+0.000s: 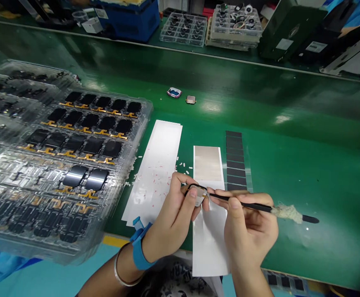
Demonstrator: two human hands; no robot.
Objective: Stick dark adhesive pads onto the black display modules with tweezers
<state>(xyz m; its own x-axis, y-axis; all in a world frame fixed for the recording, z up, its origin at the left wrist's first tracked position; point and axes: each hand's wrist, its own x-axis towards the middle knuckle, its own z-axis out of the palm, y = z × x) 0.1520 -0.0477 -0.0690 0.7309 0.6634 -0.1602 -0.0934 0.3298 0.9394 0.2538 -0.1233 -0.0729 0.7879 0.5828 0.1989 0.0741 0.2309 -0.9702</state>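
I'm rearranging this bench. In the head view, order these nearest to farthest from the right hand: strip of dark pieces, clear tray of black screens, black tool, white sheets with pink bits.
1. Black tool: held in the right hand.
2. Strip of dark pieces: just beyond that hand.
3. White sheets with pink bits: left side.
4. Clear tray of black screens: far left.

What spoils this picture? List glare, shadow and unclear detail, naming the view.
Head view: pale glare spots on the green work surface; head view: bright reflections across the clear tray at left; head view: soft shadow on the white sheet beside the right hand; head view: lower right corner dark, fine detail on the held part hard to make out.
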